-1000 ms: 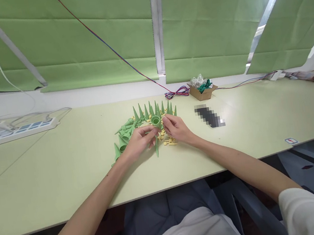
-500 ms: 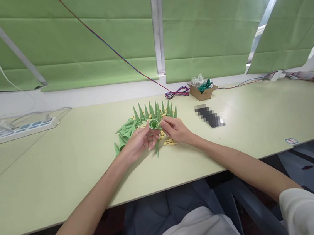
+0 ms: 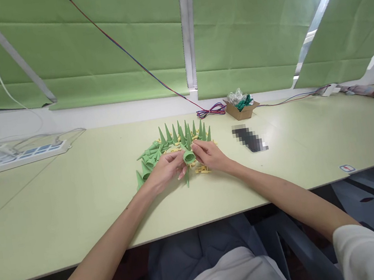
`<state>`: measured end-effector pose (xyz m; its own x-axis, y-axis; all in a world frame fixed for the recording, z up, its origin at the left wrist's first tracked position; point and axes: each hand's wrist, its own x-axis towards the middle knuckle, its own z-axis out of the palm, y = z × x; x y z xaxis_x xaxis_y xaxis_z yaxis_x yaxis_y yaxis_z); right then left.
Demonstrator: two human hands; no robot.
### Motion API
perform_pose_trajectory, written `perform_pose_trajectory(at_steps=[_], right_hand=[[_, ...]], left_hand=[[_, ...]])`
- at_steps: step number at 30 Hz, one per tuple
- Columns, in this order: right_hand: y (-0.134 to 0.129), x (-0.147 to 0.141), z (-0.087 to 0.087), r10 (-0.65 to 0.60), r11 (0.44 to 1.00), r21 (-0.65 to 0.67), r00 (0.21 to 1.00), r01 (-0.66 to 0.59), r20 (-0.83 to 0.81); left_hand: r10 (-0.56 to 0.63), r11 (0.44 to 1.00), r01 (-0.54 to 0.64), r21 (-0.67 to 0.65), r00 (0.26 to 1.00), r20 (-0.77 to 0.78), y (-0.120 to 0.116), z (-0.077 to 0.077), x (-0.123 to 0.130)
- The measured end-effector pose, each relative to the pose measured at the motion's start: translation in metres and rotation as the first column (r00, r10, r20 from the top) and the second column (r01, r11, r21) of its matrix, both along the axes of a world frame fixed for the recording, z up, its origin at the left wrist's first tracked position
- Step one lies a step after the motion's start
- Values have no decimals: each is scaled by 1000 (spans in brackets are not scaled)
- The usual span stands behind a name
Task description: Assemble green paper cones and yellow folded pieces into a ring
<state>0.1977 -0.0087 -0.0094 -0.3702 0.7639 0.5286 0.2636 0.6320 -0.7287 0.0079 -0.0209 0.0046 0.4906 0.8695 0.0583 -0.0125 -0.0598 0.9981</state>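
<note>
My left hand (image 3: 170, 168) grips a hollow green plastic cone (image 3: 188, 157), its round open end tipped toward me. Close against the cone's right side, my right hand (image 3: 209, 154) is closed in a pinch; whatever its fingertips hold is hidden. Behind both hands, several green cones (image 3: 174, 133) stand upright with points up. More green cones (image 3: 148, 160) lie in a heap left of my left hand. Small yellow plastic pieces (image 3: 203, 170) lie below my right hand, and others are scattered among the standing cones.
A small cardboard box (image 3: 240, 111) with clear and green plastic sits at the back, beside a coiled red-and-blue cable (image 3: 213, 110). A blurred dark object (image 3: 250, 138) lies to the right. At the left is a white power strip (image 3: 29, 156). The table's front edge runs near my forearms.
The green cone has tilted and moved slightly down and right, its open end now facing lower. My left fingers have shifted along it; my right hand has barely moved.
</note>
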Motion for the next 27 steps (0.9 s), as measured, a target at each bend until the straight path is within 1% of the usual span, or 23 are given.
perform_pose_trajectory(at_steps=[3, 6, 8, 11, 14, 16, 17, 18, 20, 22, 24, 27], right_hand=[[1, 0, 0, -36, 999, 4, 999, 36, 24], [1, 0, 0, -55, 998, 14, 997, 54, 51], [2, -1, 0, -65, 998, 22, 996, 64, 68], [4, -1, -1, -88, 996, 33, 993, 86, 80], [4, -2, -1, -111, 993, 49, 991, 108, 71], [3, -3, -1, -117, 992, 57, 992, 114, 54], [3, -3, -1, -122, 991, 56, 992, 119, 43], [2, -4, -1, -131, 990, 54, 991, 130, 31], [1, -4, -1, -163, 986, 46, 987, 163, 5], [1, -4, -1, -192, 981, 37, 981, 193, -14], [1, -4, -1, -202, 979, 29, 979, 203, -27], [1, -4, -2, -195, 981, 11, 979, 196, -56]], left_hand=[[62, 987, -44, 153, 992, -113, -2, 0, -1], [137, 950, -66, 307, 966, -218, -4, 1, -1], [186, 919, -74, 388, 948, -259, -4, 1, 0], [271, 862, -103, 495, 921, -279, -4, 0, 2], [351, 783, -121, 610, 896, -273, -3, -2, 3], [392, 750, -137, 647, 880, -267, -3, -3, 3], [400, 751, -147, 644, 877, -266, -3, -2, 4], [399, 764, -159, 626, 878, -265, -4, -2, 4], [382, 806, -191, 560, 891, -247, -6, 0, 6], [364, 842, -232, 488, 911, -194, -7, 2, 7], [356, 862, -264, 432, 923, -146, -8, 3, 8], [342, 889, -265, 372, 926, -158, -7, 3, 8]])
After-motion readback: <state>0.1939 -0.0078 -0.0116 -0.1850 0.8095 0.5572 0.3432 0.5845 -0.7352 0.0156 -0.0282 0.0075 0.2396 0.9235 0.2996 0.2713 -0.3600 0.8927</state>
